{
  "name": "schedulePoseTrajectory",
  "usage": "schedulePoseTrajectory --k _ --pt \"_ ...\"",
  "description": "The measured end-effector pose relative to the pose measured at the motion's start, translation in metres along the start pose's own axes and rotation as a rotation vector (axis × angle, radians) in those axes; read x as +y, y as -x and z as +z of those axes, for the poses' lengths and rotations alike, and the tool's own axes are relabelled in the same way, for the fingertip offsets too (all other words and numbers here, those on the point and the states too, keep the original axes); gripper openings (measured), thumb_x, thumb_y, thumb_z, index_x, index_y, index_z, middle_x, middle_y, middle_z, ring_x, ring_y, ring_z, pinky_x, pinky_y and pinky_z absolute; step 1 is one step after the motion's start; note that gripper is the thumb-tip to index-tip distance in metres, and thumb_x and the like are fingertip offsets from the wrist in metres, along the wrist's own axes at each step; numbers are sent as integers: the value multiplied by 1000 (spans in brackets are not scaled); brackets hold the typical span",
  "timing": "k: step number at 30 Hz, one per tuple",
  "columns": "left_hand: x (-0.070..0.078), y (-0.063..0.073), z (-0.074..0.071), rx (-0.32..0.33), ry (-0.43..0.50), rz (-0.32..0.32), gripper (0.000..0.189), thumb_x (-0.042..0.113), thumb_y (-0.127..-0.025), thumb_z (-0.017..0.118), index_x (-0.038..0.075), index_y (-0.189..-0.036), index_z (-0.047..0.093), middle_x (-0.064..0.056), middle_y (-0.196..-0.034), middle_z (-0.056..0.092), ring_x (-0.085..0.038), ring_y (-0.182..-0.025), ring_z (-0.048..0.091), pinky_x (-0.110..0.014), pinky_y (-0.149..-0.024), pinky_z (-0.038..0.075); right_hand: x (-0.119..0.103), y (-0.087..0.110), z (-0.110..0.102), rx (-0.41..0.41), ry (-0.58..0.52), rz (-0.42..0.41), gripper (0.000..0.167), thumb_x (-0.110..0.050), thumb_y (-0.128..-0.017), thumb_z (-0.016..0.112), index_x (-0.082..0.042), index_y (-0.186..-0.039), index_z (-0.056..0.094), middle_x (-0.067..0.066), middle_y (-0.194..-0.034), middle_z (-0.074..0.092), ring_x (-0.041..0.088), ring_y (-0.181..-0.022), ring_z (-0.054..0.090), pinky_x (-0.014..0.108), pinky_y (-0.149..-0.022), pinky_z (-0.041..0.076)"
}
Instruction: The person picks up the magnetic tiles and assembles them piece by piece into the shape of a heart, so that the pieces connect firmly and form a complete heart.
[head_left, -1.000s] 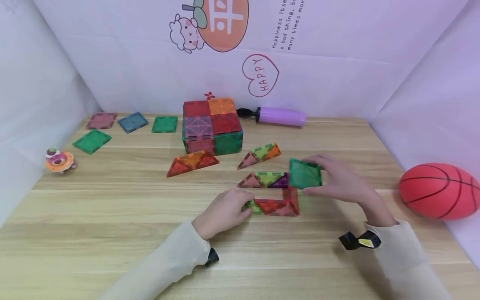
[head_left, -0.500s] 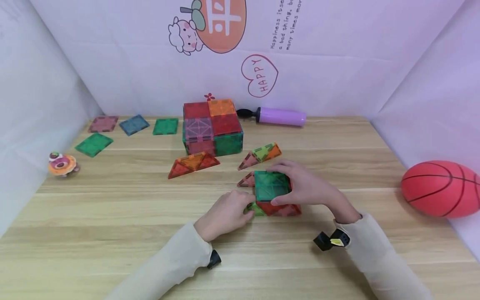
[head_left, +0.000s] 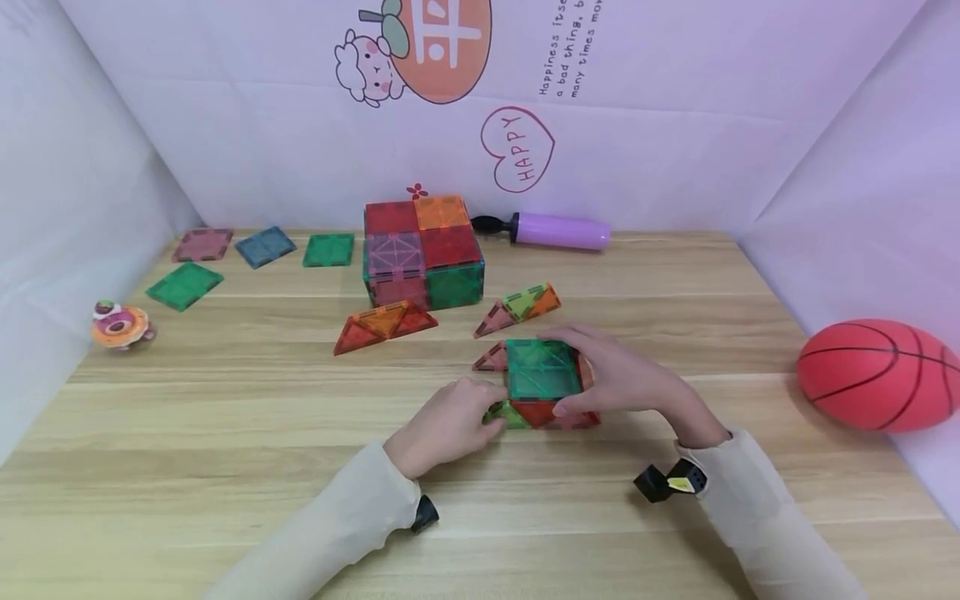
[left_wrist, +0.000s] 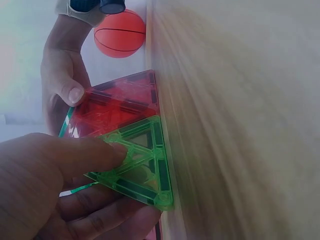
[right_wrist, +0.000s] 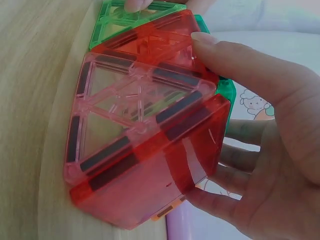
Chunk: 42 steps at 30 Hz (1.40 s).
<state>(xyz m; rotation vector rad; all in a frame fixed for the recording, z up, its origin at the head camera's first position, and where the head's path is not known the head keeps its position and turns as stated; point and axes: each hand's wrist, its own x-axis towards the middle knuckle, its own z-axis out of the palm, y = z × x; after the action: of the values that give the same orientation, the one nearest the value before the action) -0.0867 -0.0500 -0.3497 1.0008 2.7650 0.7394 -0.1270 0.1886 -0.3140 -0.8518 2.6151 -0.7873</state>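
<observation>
In the head view, a green square magnetic tile [head_left: 543,368] lies flat across the top of two upright rows of triangle tiles. My right hand [head_left: 626,377] holds it at the right, thumb in front and fingers behind. In the left wrist view, my left hand [left_wrist: 55,175] pinches the light-green triangle tile [left_wrist: 150,167] at the front row's left end. A red triangle tile [left_wrist: 112,112] adjoins it. In the right wrist view, a pink triangle tile [right_wrist: 135,100] ends that row, beside an upright red end tile [right_wrist: 145,180]. The back row is mostly hidden; its pink tile [head_left: 491,358] shows.
Behind stands a tile box [head_left: 423,254]. Two joined triangle strips lie nearby: one red-orange [head_left: 386,321], one multicoloured [head_left: 521,307]. Loose square tiles [head_left: 184,286] and a small toy [head_left: 120,323] are left. A purple pump [head_left: 562,232] and a red ball [head_left: 877,375] are right.
My right hand has brought the green square tile leftward and down onto the triangle rows. Over the last half second it has hardly moved. My left hand keeps its pinch in place.
</observation>
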Motion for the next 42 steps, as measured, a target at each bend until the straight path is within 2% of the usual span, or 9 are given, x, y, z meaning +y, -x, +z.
schedulePoseTrajectory --k 1,5,8,17,23,29,35,39,42 --pt "-1 0 0 -2 5 1 12 13 -88 67 12 -100 68 2 -85 69 -11 -77 60 -27 -70 48 1 0 0 -2 -9 -4 88 -36 -70 83 -14 -143 39 11 -142 42 30 -121 47 52 -93 47" --pt "-7 3 1 -16 22 -3 5 9 -85 68 13 -86 65 4 -77 63 -10 -71 56 -25 -66 46 7 -1 -1 -24 -39 -7 91 -37 -68 85 -19 -144 38 10 -144 40 30 -123 44 54 -94 45" --pt "-12 5 2 -23 37 -15 14 9 -85 69 14 -76 60 7 -68 53 -10 -63 44 -23 -60 39 11 1 -1 -44 -66 1 93 -37 -68 85 -20 -145 36 10 -145 38 32 -126 40 57 -97 42" --pt "-21 12 -5 -35 50 -65 2 10 -86 67 11 -86 68 3 -79 64 -9 -66 51 -24 -63 45 14 1 -2 -64 -98 5 91 -35 -71 83 -16 -145 33 10 -142 39 31 -125 39 58 -97 41" --pt "-37 32 -21 -1 68 -159 4 11 -88 65 12 -88 69 4 -80 65 -7 -68 52 -25 -66 48 17 2 -4 -68 -91 -7 89 -35 -74 81 -17 -146 32 10 -142 38 31 -124 40 57 -97 41" --pt "-64 59 -54 48 55 -289 6 13 -89 64 12 -90 70 3 -80 65 -9 -67 52 -26 -64 47 17 4 -5 -66 -80 -9 89 -37 -74 81 -17 -145 32 11 -142 38 31 -123 41 56 -95 42" --pt "-101 87 -101 109 37 -403 19 11 -92 57 0 -104 67 -11 -94 68 -21 -83 61 -40 -74 52 18 3 -5 -67 -79 -18 89 -38 -74 81 -18 -146 32 11 -142 38 31 -122 43 56 -96 42" --pt "-136 99 -121 210 7 -484 27 10 -94 51 -9 -111 59 -26 -102 63 -35 -90 59 -50 -78 50 18 2 -3 -66 -84 -32 89 -37 -74 81 -17 -145 32 11 -142 39 30 -122 43 55 -96 42" --pt "-170 104 -131 297 -48 -531 36 12 -94 49 -16 -117 51 -37 -111 54 -48 -100 53 -59 -84 44 18 1 -1 -62 -86 -45 89 -36 -74 81 -15 -145 33 10 -141 40 30 -122 44 55 -96 42"
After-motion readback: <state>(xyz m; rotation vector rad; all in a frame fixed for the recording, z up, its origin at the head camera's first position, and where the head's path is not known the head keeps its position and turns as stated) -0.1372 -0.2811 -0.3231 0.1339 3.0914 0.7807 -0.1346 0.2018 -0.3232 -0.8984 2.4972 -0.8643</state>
